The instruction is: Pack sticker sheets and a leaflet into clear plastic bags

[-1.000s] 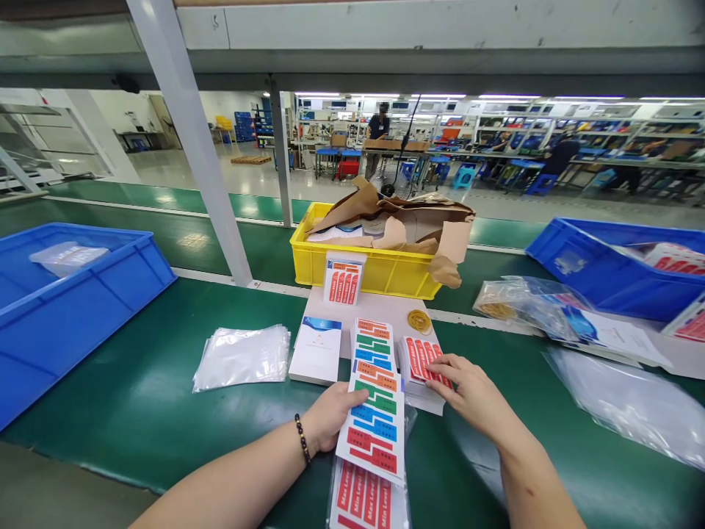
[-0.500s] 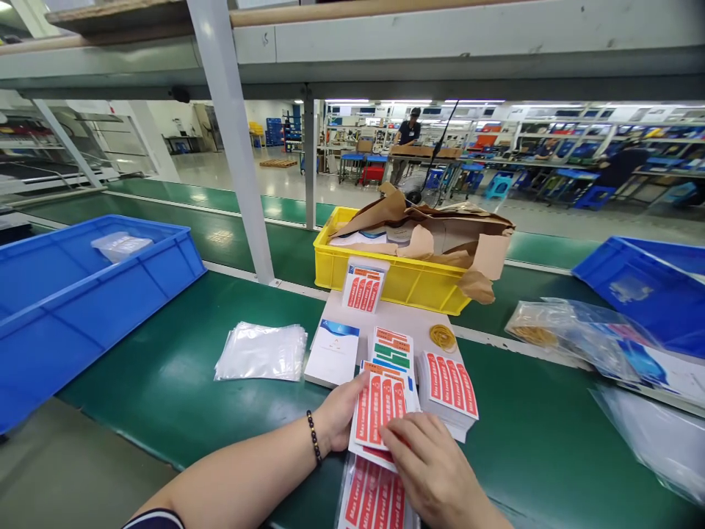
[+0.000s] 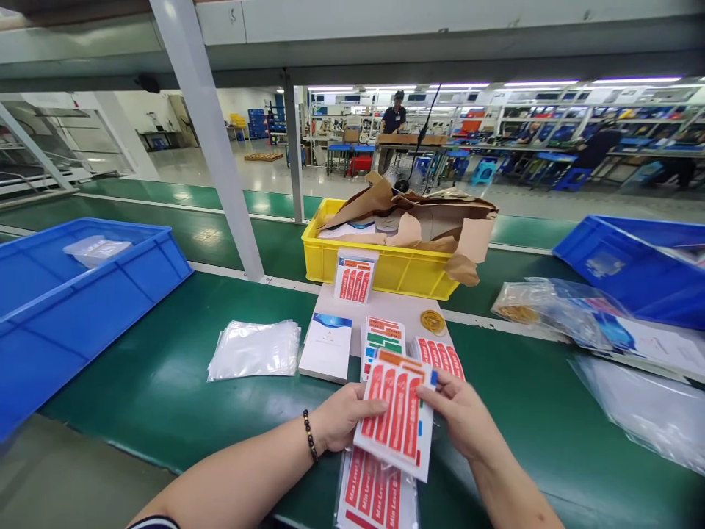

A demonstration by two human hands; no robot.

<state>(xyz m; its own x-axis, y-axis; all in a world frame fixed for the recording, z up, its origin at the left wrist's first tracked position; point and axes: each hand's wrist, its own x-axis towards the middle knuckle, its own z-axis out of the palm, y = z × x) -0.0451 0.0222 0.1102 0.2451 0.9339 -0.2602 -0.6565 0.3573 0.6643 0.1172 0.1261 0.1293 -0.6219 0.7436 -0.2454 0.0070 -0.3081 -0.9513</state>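
Note:
Between my two hands is a small bundle of printed label sheets [image 3: 393, 415], red strips on the top sheet and coloured blocks on the one beneath. My left hand [image 3: 344, 415] grips its left edge, thumb on top. My right hand [image 3: 460, 404] pinches its upper right edge. Under the bundle, bagged red label sheets [image 3: 377, 492] lie on the green belt. Just beyond are a stack of multicoloured label sheets [image 3: 384, 339], a partly hidden stack of red label sheets [image 3: 439, 355] and a stack of white booklets [image 3: 327, 349] with blue tops.
Clear plastic bags [image 3: 253, 350] lie left of the booklets. Rubber bands [image 3: 433, 322] rest on a white board before a yellow crate [image 3: 380, 263] holding brown paper. Blue crates [image 3: 99, 294] stand either side. A white post [image 3: 212, 147] rises at left. A person [image 3: 393, 121] stands far behind.
My right hand has moved from the bundle's lower front to its upper right edge. The sheets are now lifted and tilted slightly, further right. The camera view has shifted a little.

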